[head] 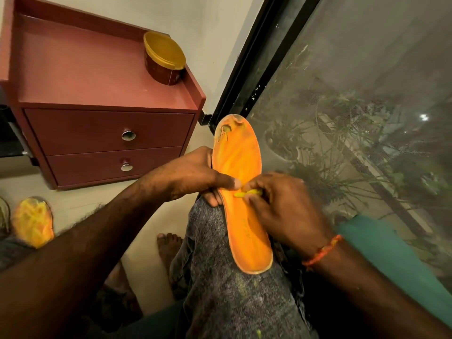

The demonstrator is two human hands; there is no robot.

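- Step in hand, as I judge it: you are peeling yellow residue off the orange insole (238,167), which lies lengthwise along your raised knee (215,241), with its torn toe end pointing away from you past the knee.
- Your left hand (188,174) grips the insole's edge on the left of the knee, thumb pressed on its top face and fingers curled underneath.
- Your right hand (281,206), just right of the knee, pinches a small yellow scrap (249,192) between thumb and fingertips at the middle of the insole; the scrap looks partly lifted.
- The next move calls for a slow pull, low along the surface, with the left thumb holding down close by so the worn foam does not tear further.
- A second insole (33,221), streaked with yellow, lies well to the left of the knee.
- Writing: a faint mark is printed on the insole's heel half, too small to read. The yellow-lidded tub (165,58) on the red drawer cabinet (97,77), beyond the knee to the left, carries a label I cannot read.
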